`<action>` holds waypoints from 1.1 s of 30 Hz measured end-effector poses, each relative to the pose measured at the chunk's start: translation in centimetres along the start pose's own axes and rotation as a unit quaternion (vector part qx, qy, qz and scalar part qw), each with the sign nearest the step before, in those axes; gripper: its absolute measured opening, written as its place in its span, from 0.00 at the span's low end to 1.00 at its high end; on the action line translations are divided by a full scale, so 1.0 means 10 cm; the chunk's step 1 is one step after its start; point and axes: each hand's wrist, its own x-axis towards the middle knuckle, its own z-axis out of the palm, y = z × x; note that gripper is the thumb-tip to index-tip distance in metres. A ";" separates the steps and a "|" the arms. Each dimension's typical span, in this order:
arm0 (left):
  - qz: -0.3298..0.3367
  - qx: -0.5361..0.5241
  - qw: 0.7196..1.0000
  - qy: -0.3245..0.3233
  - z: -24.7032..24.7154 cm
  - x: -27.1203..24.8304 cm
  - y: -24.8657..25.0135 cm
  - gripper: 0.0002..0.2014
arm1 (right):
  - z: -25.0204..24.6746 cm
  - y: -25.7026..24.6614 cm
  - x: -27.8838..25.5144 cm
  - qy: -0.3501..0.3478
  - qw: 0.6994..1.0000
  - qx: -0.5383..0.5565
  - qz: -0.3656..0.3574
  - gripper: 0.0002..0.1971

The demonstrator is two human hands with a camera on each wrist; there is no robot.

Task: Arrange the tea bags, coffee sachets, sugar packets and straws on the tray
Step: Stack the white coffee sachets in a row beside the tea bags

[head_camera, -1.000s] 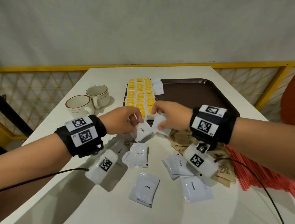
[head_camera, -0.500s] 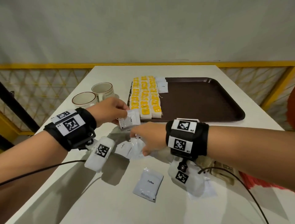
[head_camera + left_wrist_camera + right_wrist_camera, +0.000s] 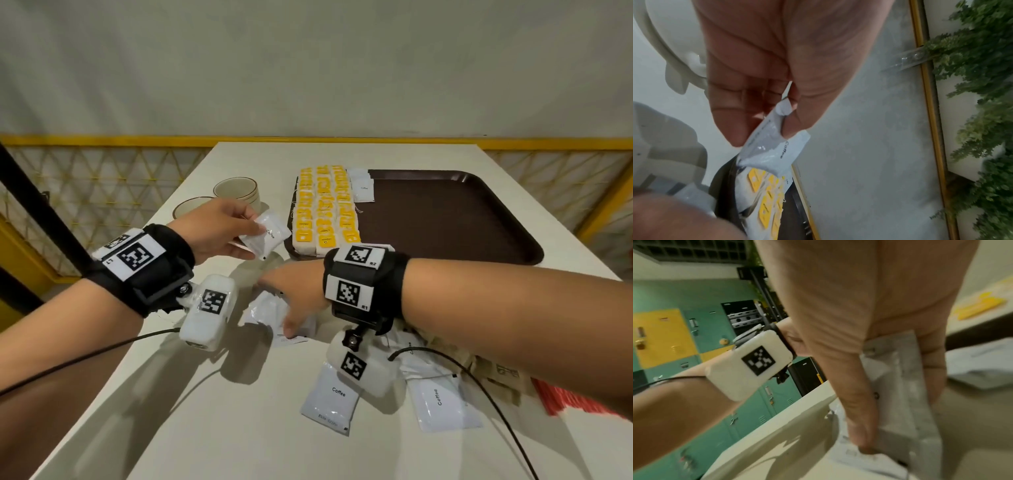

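Pinching a light, limp, slippery white foil coffee sachet by its sealed edge at frame centre-left, left hand fingers hold it beside the brown plastic tray, while right hand fingers curl round another white sachet on the table.

Tea bags on tray left side; cups left of tray; sachets in front.

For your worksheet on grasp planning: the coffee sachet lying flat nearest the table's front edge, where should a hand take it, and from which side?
Pinch the coffee sachet at its near short edge, coming from above and the front. It lies flat on the table, so only a lifted edge offers purchase; its far end sits under the right wrist camera.
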 end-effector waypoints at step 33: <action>-0.030 -0.155 0.986 0.049 -0.01 -0.15 -0.53 0.10 | 0.06 0.02 -0.16 0.063 0.996 0.046 0.038 0.22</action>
